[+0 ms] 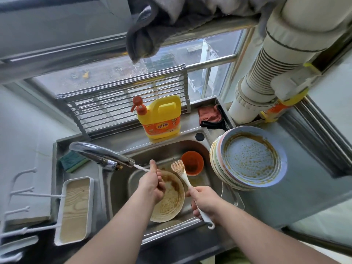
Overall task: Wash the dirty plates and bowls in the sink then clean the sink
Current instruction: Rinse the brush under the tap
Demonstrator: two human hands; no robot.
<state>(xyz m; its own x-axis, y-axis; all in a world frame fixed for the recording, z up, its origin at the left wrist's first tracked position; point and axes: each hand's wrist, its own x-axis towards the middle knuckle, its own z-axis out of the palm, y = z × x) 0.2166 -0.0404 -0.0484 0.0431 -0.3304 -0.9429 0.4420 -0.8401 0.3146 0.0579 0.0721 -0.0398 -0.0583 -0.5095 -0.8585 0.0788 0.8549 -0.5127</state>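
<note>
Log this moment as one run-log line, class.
left hand: holds beige plate | right hand: grips brush | tap: running | blue plate stack: dirty

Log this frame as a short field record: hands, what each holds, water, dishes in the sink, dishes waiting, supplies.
left hand: grips rim of beige plate, under the water
right hand: holds brush by handle, bristles raised above the plate
tap: running
sink: beige plate, orange bowl, both soiled
waiting: stack of plates at right, top one blue and stained
supplies: yellow detergent bottle, green sponge
</note>
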